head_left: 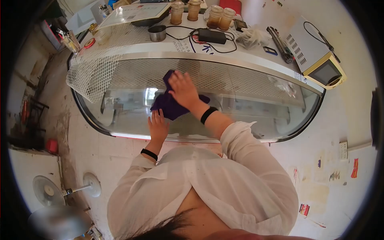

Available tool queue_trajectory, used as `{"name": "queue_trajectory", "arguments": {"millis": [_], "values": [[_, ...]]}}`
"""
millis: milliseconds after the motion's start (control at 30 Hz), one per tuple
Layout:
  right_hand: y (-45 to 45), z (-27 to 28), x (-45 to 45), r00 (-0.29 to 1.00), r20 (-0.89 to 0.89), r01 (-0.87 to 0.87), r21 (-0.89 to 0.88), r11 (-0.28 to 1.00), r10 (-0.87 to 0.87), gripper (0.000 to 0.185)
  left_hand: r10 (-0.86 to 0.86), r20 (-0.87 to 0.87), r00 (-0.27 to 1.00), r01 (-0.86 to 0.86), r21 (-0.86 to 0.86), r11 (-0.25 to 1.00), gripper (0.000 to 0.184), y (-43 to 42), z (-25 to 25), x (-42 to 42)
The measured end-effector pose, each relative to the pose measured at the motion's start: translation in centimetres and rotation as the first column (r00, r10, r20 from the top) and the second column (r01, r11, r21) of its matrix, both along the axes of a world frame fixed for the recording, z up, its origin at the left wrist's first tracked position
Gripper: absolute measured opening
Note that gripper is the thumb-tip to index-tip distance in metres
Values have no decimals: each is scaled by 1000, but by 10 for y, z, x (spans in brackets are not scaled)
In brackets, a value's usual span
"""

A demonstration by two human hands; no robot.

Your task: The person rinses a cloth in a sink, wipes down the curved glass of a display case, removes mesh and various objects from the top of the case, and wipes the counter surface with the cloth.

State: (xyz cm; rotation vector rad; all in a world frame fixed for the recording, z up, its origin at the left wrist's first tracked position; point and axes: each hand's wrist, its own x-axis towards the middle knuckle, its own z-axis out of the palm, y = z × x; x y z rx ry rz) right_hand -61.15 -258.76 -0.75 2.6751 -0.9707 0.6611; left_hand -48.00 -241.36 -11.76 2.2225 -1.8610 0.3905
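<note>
Here's the right hand [185, 90], spread flat on soft, crumpled purple cloth [173, 109], hiding part of it; the left hand [158, 126], open too, touches its lower edge! Beneath it, smooth curved glass [248, 116], reflections muddying what's behind. Honeycomb mesh [92, 80] droops off the desk [248, 57]; glass jars [177, 14] stand on top, pale wall [340, 16] beyond.

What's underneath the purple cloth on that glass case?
Around the purple cloth, the glass case shows, so its surface probably continues beneath. The right hand is on top; the left hand is at the lower edge. Anything directly underneath is covered and can't be seen.
</note>
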Motion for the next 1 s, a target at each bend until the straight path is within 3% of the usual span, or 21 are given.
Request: {"name": "queue_trajectory", "arguments": {"millis": [33, 100, 133, 200, 233, 300, 333, 400, 433, 467, 533, 600, 667, 733, 900, 1000], "values": [[11, -11, 3, 1000, -3, -8, 6, 1000, 8, 55, 12, -17, 1000, -11, 63, 998, 82, 7, -11, -3], [33, -45, 2, 966, -100, -240, 1, 971, 239, 51, 37, -41, 998, -31, 152, 988, 82, 19, -40, -8], [44, -63, -2, 963, -101, -249, 29, 968, 250, 51, 44, -93, 995, -21, 234, 972, 79, 28, -57, -8], [68, -98, -14, 882, -350, -362, -79, 929, 314, 47, 67, -148, 987, -12, 345, 939, 77, 51, -72, -13], [77, -115, -22, 880, -343, -369, -58, 928, 328, 47, 35, -209, 977, 61, 436, 898, 73, 57, -75, -14], [85, -154, -43, 729, -575, -429, 39, 902, 371, 51, -37, -298, 954, 206, 560, 803, 63, 71, -76, -12], [83, -175, -52, 728, -565, -437, 53, 898, 387, 51, -24, -295, 955, 197, 575, 794, 63, 75, -83, -8], [94, -220, -81, 743, -513, -383, 203, 901, 431, 55, -244, -275, 930, 367, 656, 660, 66, 102, -103, -8], [95, -245, -101, 738, -501, -382, 241, 892, 452, 55, -238, -301, 923, 383, 683, 622, 60, 108, -102, -11], [90, -268, -121, 799, -208, -422, 475, 772, 564, 55, -230, -344, 910, 411, 683, 604, 54, 116, -104, -15], [93, -267, -149, 900, 57, -248, 882, 400, 432, 55, -28, -433, 901, 374, 743, 555, 50, 127, -110, -23], [85, -203, -165, 912, -212, 169, 975, 147, 352, 56, 21, -456, 890, 366, 739, 565, 49, 138, -116, -29], [86, -210, -212, 959, -205, 214, 977, -26, 195, 56, 72, -475, 877, 349, 733, 584, 48, 148, -118, -33], [81, -286, -284, 1000, 9, -5, 991, -135, 27, 55, 137, -502, 854, 349, 748, 564, 47, 150, -114, -38], [61, -290, -308, 960, 169, -180, 983, 29, 221, 52, 228, -499, 836, 301, 764, 571, 48, 156, -115, -47], [62, -243, -221, 878, 6, -193, 920, 342, 479, 48, 307, -508, 805, 256, 764, 592, 50, 157, -117, -49]]}}
